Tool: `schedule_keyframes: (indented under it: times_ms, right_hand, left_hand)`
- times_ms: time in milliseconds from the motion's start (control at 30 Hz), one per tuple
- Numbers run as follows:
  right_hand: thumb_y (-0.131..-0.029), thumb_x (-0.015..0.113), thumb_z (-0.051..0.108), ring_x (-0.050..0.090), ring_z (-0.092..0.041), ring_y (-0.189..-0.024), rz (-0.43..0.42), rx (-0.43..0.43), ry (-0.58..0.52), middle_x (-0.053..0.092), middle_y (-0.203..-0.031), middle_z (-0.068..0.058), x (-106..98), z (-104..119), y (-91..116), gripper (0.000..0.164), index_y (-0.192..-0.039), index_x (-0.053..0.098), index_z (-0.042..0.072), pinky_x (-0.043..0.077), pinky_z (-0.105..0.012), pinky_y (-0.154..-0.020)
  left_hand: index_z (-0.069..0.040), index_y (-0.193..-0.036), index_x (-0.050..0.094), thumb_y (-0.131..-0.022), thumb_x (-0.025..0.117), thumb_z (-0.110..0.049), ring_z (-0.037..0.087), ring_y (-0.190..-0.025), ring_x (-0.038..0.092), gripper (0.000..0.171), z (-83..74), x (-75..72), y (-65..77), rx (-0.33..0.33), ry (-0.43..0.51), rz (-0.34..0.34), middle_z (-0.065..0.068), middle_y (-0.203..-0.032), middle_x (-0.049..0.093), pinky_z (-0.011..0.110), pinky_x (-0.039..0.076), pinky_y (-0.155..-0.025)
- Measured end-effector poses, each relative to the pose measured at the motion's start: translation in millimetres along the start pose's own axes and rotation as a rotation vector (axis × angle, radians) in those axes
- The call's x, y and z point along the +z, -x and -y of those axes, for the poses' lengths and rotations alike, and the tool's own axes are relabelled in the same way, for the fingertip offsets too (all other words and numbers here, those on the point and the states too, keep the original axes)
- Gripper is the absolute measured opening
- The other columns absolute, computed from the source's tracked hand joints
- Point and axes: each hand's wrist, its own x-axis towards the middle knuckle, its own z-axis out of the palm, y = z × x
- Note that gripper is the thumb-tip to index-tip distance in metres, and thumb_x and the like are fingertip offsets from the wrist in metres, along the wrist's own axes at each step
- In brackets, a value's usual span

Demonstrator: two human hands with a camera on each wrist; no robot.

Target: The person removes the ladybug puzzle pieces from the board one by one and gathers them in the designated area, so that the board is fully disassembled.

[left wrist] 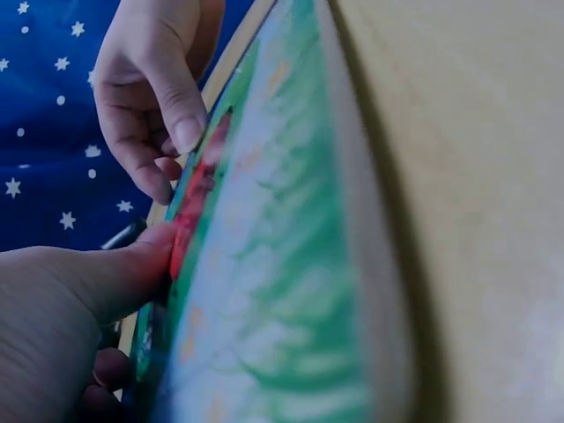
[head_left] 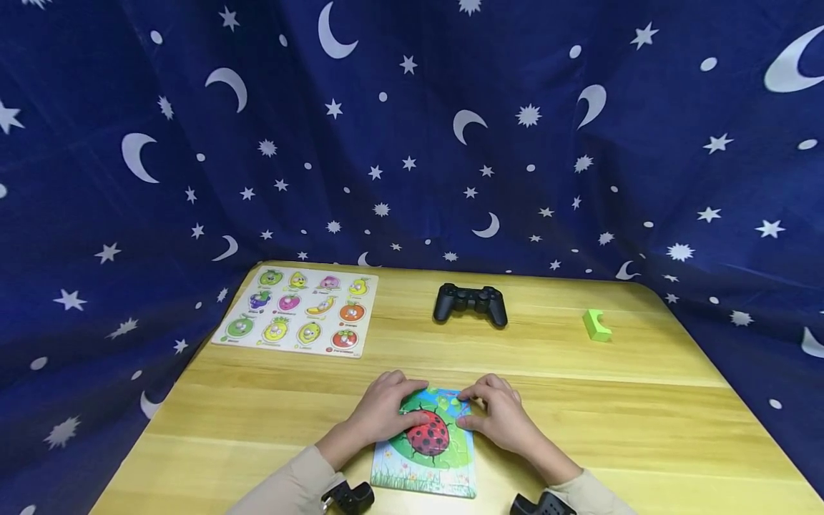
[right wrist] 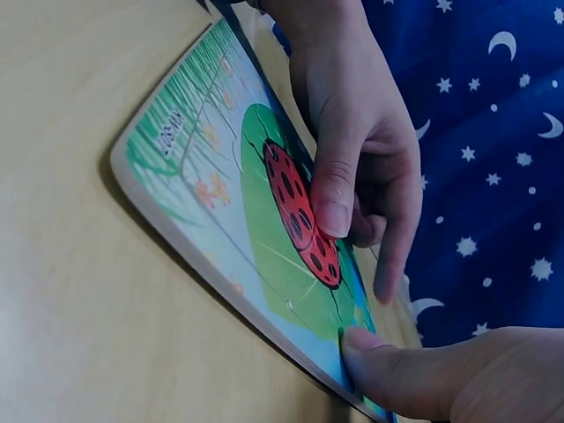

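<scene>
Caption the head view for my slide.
Left hand and right hand touch a ladybug puzzle, with a black controller beyond.

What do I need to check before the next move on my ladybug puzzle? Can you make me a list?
1. Puzzle resting on the table: ok.
2. Left hand on the puzzle: ok, its thumb is over the ladybug.
3. Right hand at the puzzle: ok, it is by the upper right part.
4. Right hand holding a loose piece: cannot tell, its fingers hide that spot.
5. Every piece pushed all the way in: cannot tell, hands cover some of them.
6. Other things out of the way: ok, the game controller, green block and fruit board lie apart from the puzzle.
</scene>
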Motion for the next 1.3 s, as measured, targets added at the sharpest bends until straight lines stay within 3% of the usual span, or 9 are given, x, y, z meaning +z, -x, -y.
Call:
schedule_keyframes:
  times_ms: [200, 433, 700, 1300]
  right_hand:
    - [-0.068, 0.089, 0.025, 0.045, -0.008, -0.084, -0.006, 0.025, -0.009, 0.057, -0.095, 0.008, -0.1, 1.9, -2.4, 0.029, -0.093, 0.074, 0.021, 0.028, -0.035, -0.083]
    - [-0.068, 0.089, 0.022, 0.043, -0.011, -0.085, -0.011, 0.058, -0.017, 0.057, -0.094, 0.006, 1.3, 6.1, -8.0, 0.031, -0.095, 0.076, 0.019, 0.027, -0.034, -0.081]
    - [-0.072, 0.087, 0.023, 0.045, -0.012, -0.086, -0.032, 0.069, -0.001, 0.058, -0.095, 0.003, 3.5, 3.2, -13.9, 0.030, -0.100, 0.076, 0.018, 0.029, -0.036, -0.082]
    - [-0.067, 0.089, 0.018, 0.044, -0.013, -0.084, 0.007, 0.076, -0.005, 0.059, -0.094, 0.003, -1.1, 2.8, -18.9, 0.036, -0.101, 0.077, 0.015, 0.029, -0.039, -0.085]
  left_hand:
    - [-0.023, -0.129, 0.066, -0.083, 0.072, -0.053, 0.007, -0.081, 0.037, 0.055, 0.9, -2.3, -2.1, -0.008, 0.017, 0.023, -0.007, -0.089, 0.050, 0.023, 0.032, -0.073]
    - [-0.023, -0.133, 0.063, -0.081, 0.072, -0.057, 0.007, -0.079, 0.034, 0.063, 6.4, -7.2, -4.0, 0.021, -0.046, 0.052, -0.007, -0.088, 0.045, 0.022, 0.028, -0.070]
    - [-0.021, -0.132, 0.065, -0.077, 0.076, -0.057, 0.008, -0.079, 0.034, 0.066, 9.3, -7.5, -12.5, -0.003, -0.035, 0.023, -0.006, -0.088, 0.046, 0.022, 0.029, -0.071]
    - [-0.021, -0.131, 0.065, -0.077, 0.077, -0.056, 0.008, -0.078, 0.033, 0.066, 9.4, -5.2, -13.0, -0.014, -0.006, 0.018, -0.006, -0.085, 0.043, 0.021, 0.028, -0.070]
